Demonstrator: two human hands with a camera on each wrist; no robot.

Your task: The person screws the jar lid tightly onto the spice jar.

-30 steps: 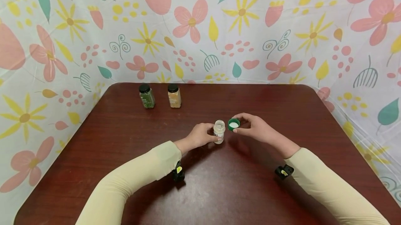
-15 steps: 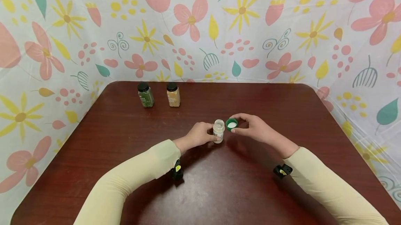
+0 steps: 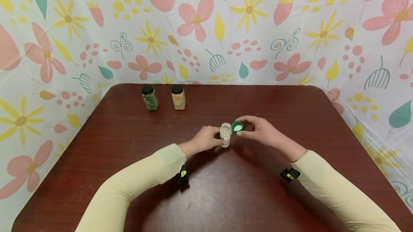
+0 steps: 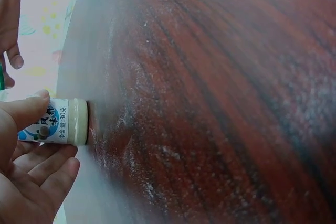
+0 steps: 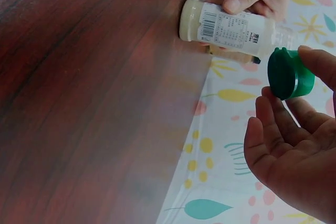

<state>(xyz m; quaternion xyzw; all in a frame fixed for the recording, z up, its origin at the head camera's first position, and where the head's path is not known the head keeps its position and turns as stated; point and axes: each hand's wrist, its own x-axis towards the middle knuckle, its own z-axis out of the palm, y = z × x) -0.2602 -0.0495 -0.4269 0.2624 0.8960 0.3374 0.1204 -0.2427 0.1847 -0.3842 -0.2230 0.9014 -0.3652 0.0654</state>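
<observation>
A small clear spice bottle [image 3: 226,135] with pale powder and a white label stands upright on the table, its mouth uncovered. My left hand [image 3: 204,139] grips it round the body from the left; in the left wrist view the thumb [image 4: 31,107] lies across the label [image 4: 51,121]. Just right of the bottle's mouth, my right hand [image 3: 260,130] pinches a green cap [image 3: 237,127] between thumb and fingers, its white inside tilted toward the head camera. From the right wrist view, the cap [image 5: 290,74] is beside the bottle's neck [image 5: 281,38].
Toward the back left of the dark wooden table [image 3: 206,196] stand two black-lidded jars: one green [image 3: 150,99], one with pale orange contents [image 3: 179,99]. Flower-patterned cloth [image 3: 200,27] hangs behind and at both sides of the table.
My right hand has brought the green cap slightly leftward, closer to the bottle's mouth. The left hand and bottle stay nearly in place.
</observation>
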